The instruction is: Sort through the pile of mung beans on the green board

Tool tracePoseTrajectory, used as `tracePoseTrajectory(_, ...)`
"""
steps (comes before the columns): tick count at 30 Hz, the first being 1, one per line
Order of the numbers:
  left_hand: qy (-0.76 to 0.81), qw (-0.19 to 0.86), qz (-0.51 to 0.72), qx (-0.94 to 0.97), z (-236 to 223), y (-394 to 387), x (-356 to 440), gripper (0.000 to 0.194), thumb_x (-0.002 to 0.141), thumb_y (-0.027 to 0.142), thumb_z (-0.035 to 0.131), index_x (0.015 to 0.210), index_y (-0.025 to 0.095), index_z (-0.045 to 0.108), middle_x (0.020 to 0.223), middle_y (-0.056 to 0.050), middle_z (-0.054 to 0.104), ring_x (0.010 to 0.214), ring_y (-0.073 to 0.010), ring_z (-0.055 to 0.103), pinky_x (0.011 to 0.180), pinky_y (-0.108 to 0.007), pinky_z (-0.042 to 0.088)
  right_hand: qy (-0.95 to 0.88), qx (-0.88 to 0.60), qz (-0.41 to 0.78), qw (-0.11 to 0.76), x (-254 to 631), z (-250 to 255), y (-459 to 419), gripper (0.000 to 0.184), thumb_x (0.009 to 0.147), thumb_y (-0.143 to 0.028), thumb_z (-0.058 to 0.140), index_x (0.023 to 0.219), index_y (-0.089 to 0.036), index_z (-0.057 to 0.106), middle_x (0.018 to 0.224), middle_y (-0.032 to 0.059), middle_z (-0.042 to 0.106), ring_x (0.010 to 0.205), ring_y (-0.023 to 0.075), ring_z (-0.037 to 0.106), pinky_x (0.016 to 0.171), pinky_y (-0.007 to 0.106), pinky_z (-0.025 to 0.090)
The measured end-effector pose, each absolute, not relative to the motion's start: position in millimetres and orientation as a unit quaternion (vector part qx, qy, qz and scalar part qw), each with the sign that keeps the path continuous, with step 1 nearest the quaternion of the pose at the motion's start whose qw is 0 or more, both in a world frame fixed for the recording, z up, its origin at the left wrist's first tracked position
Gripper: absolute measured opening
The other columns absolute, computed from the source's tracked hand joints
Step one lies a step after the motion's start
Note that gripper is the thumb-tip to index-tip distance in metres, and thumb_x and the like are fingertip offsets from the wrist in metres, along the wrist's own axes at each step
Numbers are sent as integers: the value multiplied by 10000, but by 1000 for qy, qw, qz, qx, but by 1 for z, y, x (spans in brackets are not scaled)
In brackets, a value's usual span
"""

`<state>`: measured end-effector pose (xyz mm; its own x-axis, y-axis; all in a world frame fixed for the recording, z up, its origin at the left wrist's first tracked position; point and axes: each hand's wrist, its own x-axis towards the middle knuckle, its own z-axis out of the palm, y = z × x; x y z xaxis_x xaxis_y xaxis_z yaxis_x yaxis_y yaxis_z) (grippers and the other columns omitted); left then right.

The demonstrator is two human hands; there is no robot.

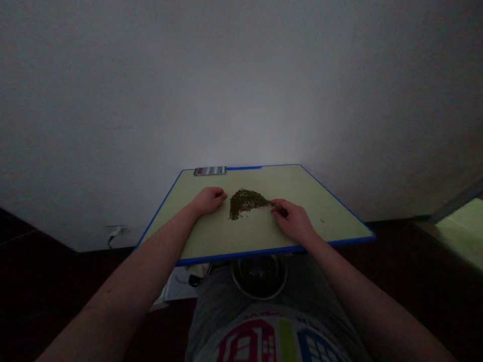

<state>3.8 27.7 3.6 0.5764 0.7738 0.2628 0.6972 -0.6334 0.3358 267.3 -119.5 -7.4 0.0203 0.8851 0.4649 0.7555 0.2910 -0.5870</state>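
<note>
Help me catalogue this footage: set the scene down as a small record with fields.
Surface: pale table with blue edging, against a plain wall
Material: loose pile of small greenish-brown bits, mid-table
Left hand: loosely curled, left of the pile, apart from it
Right hand: at the pile's right edge, apparently pinching something thin and dark; too dim to identify
Phone: lying at the far left edge
Bowl: below the table's near edge, partly hidden
Lighting: dim

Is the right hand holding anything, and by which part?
The right hand seems to pinch a thin dark thing; what it is, or which part, can't be told.
</note>
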Motion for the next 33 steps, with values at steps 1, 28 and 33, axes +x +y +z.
tracePoseTrajectory(1,415,96,199,882,3,28,4,349,793,409,368,669,150,566,598,-10,525,573,-116,448,545,-236,299,-703,-590,68,391,267,-7,-119,349,759,-187,477,1098,-199,564,844,25,662,715,131,586,689,262,450)
tracePoseTrajectory(28,417,114,219,875,1,31,2,348,788,420,380,658,153,560,585,-3,509,573,-121,445,544,-245,302,-772,-565,2,293,243,-2,-97,389,778,-146,447,1157,-153,538,948,73,624,833,160,546,809,286,408)
tracePoseTrajectory(33,419,111,218,875,1,32,3,358,792,423,374,640,153,553,565,-1,494,557,-120,436,534,-246,294,-770,-558,9,310,243,-4,-100,387,776,-135,442,1151,-157,537,958,76,612,833,158,540,806,292,409)
